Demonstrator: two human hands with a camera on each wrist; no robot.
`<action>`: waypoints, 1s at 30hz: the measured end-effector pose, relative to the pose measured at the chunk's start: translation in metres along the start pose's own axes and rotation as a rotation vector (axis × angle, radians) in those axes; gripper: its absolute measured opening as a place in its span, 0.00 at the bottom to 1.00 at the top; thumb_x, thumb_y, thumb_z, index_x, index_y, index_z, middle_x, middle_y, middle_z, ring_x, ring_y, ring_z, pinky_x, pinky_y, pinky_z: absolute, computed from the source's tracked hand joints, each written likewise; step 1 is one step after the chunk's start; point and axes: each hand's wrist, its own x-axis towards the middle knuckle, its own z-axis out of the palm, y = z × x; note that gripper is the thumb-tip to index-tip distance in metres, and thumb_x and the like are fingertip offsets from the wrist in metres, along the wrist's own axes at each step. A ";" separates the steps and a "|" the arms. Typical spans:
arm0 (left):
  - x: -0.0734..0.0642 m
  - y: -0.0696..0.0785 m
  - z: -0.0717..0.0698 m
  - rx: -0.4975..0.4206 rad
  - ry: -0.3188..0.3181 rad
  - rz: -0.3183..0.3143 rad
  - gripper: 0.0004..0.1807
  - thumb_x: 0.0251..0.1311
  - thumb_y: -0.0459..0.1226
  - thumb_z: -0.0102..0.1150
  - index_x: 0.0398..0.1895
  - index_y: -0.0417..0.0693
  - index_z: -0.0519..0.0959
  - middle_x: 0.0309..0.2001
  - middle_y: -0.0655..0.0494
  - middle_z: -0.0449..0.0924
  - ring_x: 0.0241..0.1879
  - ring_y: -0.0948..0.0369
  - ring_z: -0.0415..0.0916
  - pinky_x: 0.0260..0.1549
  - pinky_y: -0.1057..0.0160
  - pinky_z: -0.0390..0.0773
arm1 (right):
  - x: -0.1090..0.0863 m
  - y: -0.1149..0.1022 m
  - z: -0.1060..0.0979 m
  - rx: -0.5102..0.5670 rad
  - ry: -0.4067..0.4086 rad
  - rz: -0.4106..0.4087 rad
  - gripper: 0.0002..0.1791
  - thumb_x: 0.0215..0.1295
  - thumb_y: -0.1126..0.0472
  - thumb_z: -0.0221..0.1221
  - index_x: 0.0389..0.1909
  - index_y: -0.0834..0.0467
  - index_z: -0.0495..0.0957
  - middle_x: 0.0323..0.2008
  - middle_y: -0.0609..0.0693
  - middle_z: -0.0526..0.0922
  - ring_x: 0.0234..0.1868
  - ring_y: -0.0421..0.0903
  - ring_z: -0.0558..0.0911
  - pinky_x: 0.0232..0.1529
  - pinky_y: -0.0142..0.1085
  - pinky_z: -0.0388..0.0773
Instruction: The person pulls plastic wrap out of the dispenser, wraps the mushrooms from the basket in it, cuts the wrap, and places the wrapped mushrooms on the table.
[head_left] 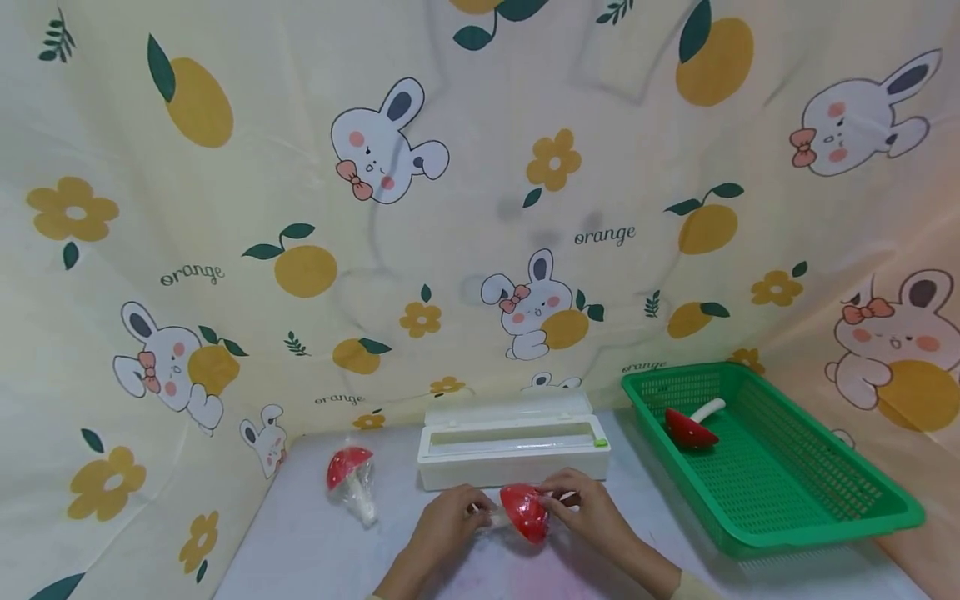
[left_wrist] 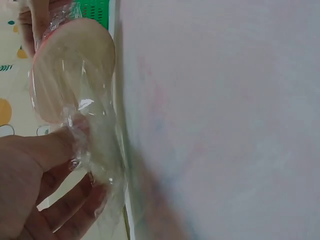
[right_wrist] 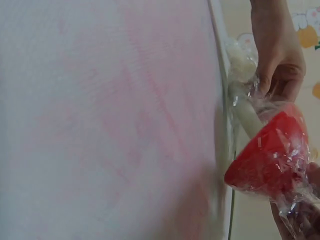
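Between my hands is a mushroom figure with a red cap (head_left: 523, 510), wrapped in clear cling film. My left hand (head_left: 448, 525) pinches its pale stem through the film; thumb and fingers lie around the stem (left_wrist: 100, 145) in the left wrist view. At the cap's top, my right hand (head_left: 592, 510) pinches gathered film (right_wrist: 295, 207). The cap's pale underside (left_wrist: 75, 70) faces the left wrist camera. In the right wrist view, crumpled film surrounds the stem and the red cap (right_wrist: 272, 155). The right fingertips are partly hidden by film.
Behind the hands stands a white cling film box (head_left: 513, 458) with its lid raised. At left lies another film-wrapped mushroom (head_left: 351, 479). A green basket (head_left: 825, 537) on the right holds an unwrapped red mushroom (head_left: 690, 429). A patterned cloth (head_left: 465, 225) hangs behind the white table (head_left: 285, 542).
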 end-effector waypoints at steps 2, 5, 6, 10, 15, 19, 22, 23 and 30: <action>0.000 -0.003 0.000 -0.057 0.000 -0.031 0.07 0.64 0.38 0.75 0.42 0.59 0.87 0.36 0.71 0.85 0.36 0.72 0.79 0.37 0.64 0.80 | -0.002 -0.001 -0.002 0.020 -0.017 0.021 0.12 0.68 0.64 0.72 0.52 0.55 0.89 0.48 0.48 0.86 0.43 0.39 0.85 0.42 0.32 0.87; 0.001 -0.006 -0.003 -0.131 0.015 -0.047 0.09 0.64 0.37 0.75 0.42 0.60 0.83 0.37 0.70 0.87 0.37 0.71 0.81 0.37 0.64 0.81 | -0.004 -0.001 -0.006 0.071 -0.069 0.037 0.17 0.72 0.62 0.70 0.59 0.55 0.85 0.54 0.52 0.85 0.48 0.41 0.85 0.47 0.32 0.86; 0.001 -0.007 -0.004 -0.141 0.022 -0.049 0.10 0.64 0.37 0.75 0.41 0.61 0.83 0.37 0.70 0.87 0.38 0.71 0.82 0.38 0.64 0.82 | -0.005 -0.002 -0.008 0.088 -0.094 0.036 0.18 0.73 0.61 0.69 0.62 0.55 0.83 0.56 0.52 0.84 0.50 0.42 0.85 0.49 0.32 0.86; 0.003 -0.011 -0.006 -0.195 0.042 -0.039 0.07 0.66 0.35 0.73 0.40 0.57 0.84 0.38 0.67 0.89 0.39 0.70 0.82 0.38 0.65 0.82 | -0.009 -0.001 -0.016 0.152 -0.169 -0.061 0.22 0.74 0.67 0.65 0.67 0.59 0.79 0.62 0.60 0.81 0.55 0.51 0.85 0.53 0.36 0.86; 0.004 -0.014 -0.004 -0.295 0.033 -0.006 0.09 0.67 0.33 0.72 0.43 0.51 0.80 0.39 0.58 0.91 0.39 0.67 0.85 0.37 0.67 0.82 | -0.010 0.004 -0.018 0.176 -0.178 -0.156 0.21 0.74 0.70 0.64 0.66 0.62 0.80 0.61 0.64 0.79 0.53 0.52 0.85 0.51 0.38 0.87; 0.001 -0.017 -0.002 -0.373 -0.027 -0.001 0.08 0.66 0.30 0.72 0.40 0.49 0.81 0.40 0.53 0.89 0.40 0.66 0.85 0.38 0.68 0.83 | -0.010 0.009 -0.015 0.157 -0.166 -0.093 0.17 0.72 0.68 0.66 0.60 0.58 0.83 0.55 0.58 0.83 0.49 0.46 0.85 0.48 0.36 0.87; -0.001 -0.019 -0.002 -0.384 -0.062 0.015 0.05 0.67 0.30 0.71 0.39 0.48 0.84 0.40 0.53 0.89 0.40 0.65 0.84 0.41 0.66 0.84 | -0.008 0.012 -0.014 0.095 -0.149 -0.017 0.15 0.70 0.67 0.69 0.55 0.53 0.86 0.50 0.51 0.85 0.46 0.41 0.84 0.46 0.34 0.86; -0.001 -0.019 -0.003 -0.376 -0.071 0.019 0.04 0.68 0.31 0.71 0.40 0.48 0.85 0.41 0.54 0.89 0.41 0.65 0.85 0.42 0.65 0.85 | -0.007 0.013 -0.013 0.072 -0.142 0.005 0.14 0.69 0.66 0.70 0.53 0.51 0.86 0.48 0.48 0.85 0.45 0.40 0.83 0.45 0.33 0.85; -0.003 -0.022 -0.015 -0.304 -0.187 0.016 0.10 0.63 0.39 0.77 0.46 0.53 0.89 0.48 0.62 0.87 0.49 0.61 0.82 0.51 0.58 0.83 | 0.005 0.017 -0.014 0.062 -0.121 0.027 0.07 0.65 0.63 0.74 0.41 0.49 0.89 0.42 0.43 0.87 0.46 0.38 0.85 0.50 0.37 0.85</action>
